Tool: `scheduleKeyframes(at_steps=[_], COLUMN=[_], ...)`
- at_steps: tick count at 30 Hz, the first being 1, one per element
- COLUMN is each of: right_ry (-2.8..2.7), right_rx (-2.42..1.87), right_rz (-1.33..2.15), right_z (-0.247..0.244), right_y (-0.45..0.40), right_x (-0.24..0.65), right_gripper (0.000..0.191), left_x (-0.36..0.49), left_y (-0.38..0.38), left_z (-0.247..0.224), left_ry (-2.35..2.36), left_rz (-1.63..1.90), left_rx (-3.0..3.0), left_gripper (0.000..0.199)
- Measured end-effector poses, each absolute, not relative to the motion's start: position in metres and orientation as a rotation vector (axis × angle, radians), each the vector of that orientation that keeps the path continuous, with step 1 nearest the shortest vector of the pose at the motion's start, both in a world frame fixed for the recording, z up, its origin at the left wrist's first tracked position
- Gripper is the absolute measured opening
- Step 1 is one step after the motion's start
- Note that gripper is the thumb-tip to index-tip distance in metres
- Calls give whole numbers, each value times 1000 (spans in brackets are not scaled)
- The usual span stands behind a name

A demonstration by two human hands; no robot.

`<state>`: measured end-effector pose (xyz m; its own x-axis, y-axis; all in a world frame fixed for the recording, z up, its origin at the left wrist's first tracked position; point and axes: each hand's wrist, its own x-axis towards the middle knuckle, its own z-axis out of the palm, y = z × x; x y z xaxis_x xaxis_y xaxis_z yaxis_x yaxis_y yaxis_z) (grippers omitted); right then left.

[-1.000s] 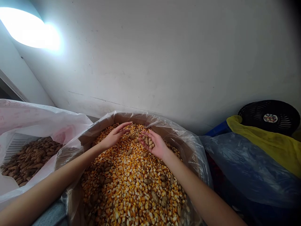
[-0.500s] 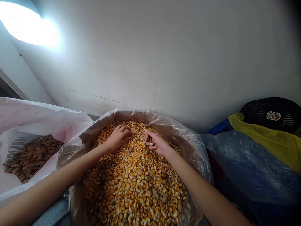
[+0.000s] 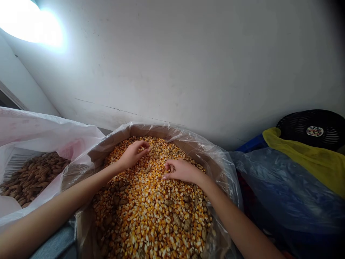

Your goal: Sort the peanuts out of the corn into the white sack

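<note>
Loose corn kernels (image 3: 151,208) fill a box lined with clear plastic (image 3: 223,162), and several unshelled peanuts (image 3: 176,219) lie mixed among them. My left hand (image 3: 133,154) is over the far left part of the corn, its thumb and fingertips pinching a single peanut (image 3: 150,148). To the right, my right hand (image 3: 184,170) is turned palm down just above the kernels. Its fingers are curled round what look like peanuts, mostly hidden in the palm, and its thumb is low by the corn.
On the left stands a white sack (image 3: 51,129) with many peanuts (image 3: 40,172) in it. A pale wall (image 3: 172,72) rises behind the box. To the right are a black fan-like grille (image 3: 296,126), yellow cloth (image 3: 304,154) and bluish plastic (image 3: 283,187). A bright lamp (image 3: 24,21) glows upper left.
My left hand has lifted a peanut off the corn. My right hand has turned from palm partly showing to palm down and come slightly nearer.
</note>
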<state>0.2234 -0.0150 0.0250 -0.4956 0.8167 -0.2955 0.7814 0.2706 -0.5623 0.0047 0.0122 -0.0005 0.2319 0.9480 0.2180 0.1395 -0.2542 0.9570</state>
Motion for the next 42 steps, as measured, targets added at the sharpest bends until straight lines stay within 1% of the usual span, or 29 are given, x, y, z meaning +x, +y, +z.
scheduleKeyframes(at_steps=[2,4,6,8,10,11,14,17,20,23,25,27,29,32,34,37,39,42], right_ry=[-2480,-2426,-2240,-1889,-1460,-1270,-980,-1164,-1648,-2047,-2182,-2201,-2080,-1647,-1313,-929,-742,-552], right_rx=[-1542,-1508,-1431,-1289,-1113,-1051,-1065,-1273,-1447,-1500,-1514,-1541,-1578,-1504,-1343,-1119,-1028,-930], right_rz=[1071,1166,1365,1610,1765,1799,1789,1637,1232,840,691,637,761,1222,1500,1725,1812,1907], right_z=[27,30,32,35,36,36,31,25,19,15,11,9,7,10,13,18,20,19], right_y=[-15,-14,-12,-8,-4,-3,-2,-4,-6,-6,-7,-7,-6,-3,-1,3,6,9], right_x=[225,227,230,231,230,228,222,214,203,189,182,180,182,190,196,201,203,206], right_gripper=[32,27,22,20,17,17,22,24,25,26,24,20,17,18,17,15,12,11], left_x=[4,3,2,-1,-5,-7,-10,-8,-2,-1,-3,-5,-5,-2,3,15,25,40], left_y=[11,10,11,12,13,12,7,0,-5,-6,-4,-1,2,2,-2,-15,-27,-46], left_z=[2,2,3,4,8,10,15,19,19,18,17,14,11,7,10,21,28,30], left_ry=[968,834,697,621,636,681,874,957,966,981,972,919,847,802,800,802,779,640], left_rz=[1157,1079,980,950,932,903,674,327,150,177,268,403,542,642,620,511,424,279], left_rx=[1368,1128,943,864,942,1055,1711,2379,2613,2554,2396,2135,1820,1459,1399,1634,1973,2521], left_gripper=[19,19,18,15,14,18,29,32,30,22,17,16,23,33,37,30,25,26])
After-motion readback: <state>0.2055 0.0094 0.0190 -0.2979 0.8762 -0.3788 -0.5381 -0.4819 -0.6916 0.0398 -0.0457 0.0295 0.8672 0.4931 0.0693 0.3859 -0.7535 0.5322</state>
